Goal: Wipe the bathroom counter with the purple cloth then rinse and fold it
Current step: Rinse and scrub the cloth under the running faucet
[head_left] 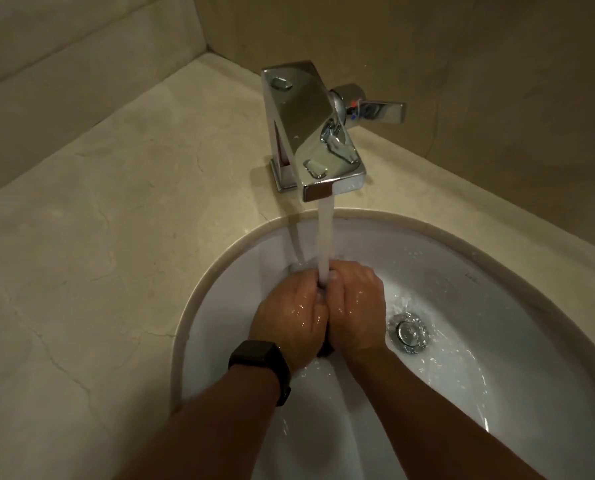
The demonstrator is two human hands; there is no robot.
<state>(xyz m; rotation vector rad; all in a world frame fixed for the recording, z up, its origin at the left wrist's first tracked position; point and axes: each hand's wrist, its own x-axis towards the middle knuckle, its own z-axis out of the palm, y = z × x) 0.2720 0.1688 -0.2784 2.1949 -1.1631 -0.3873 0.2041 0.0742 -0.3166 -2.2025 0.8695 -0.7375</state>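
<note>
**Beige stone counter, white basin: rinse step in hand**

Purple cloth (325, 349): almost wholly hidden, bunched between the two palms; only a dark sliver shows at the heels of the hands and another where the stream lands. Colour reads near black in this light. It sits over the sink (497, 292), toward the bowl's back rim, just left of the drain (408, 333).

Left hand (289, 318): fingers curled closed around the wad, back of hand wet, dark watch (259, 358) on the wrist. Right hand (355, 306): fingers likewise curled tight on the cloth, knuckles touching the left.

Water (325, 237) falls from the chrome faucet (311, 133) straight into the seam between the hands. Counter (98, 237) around the bowl looks bare.

Judgement: rinsing under way, folding not begun. To rinse well: loosen the wad so water reaches inner layers, squeeze and release repeatedly, turn it, keep it low in the bowl to limit splash onto the wiped counter, wring before folding
</note>
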